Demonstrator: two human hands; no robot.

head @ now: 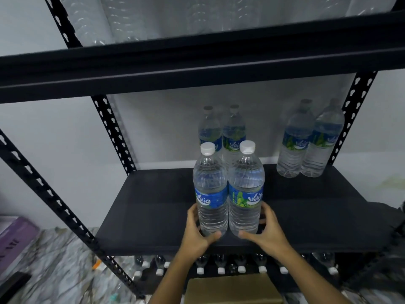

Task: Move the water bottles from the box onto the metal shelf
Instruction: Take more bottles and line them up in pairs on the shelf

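Observation:
Two clear water bottles with blue labels and white caps stand upright side by side near the front of the black metal shelf (153, 216). My left hand (196, 229) grips the base of the left bottle (210, 189). My right hand (266, 229) grips the base of the right bottle (246, 189). Behind them stand two more bottles (221, 130), and another pair (309, 141) stands at the back right of the same shelf. The top of a brown cardboard box (232, 288) shows below, between my forearms.
A black shelf beam (197, 66) crosses overhead, with clear bottles on the level above. Several white-capped bottles (221, 266) line the level below. Perforated black uprights (114, 132) frame the sides. A purple box (15, 238) lies on the marbled floor at left.

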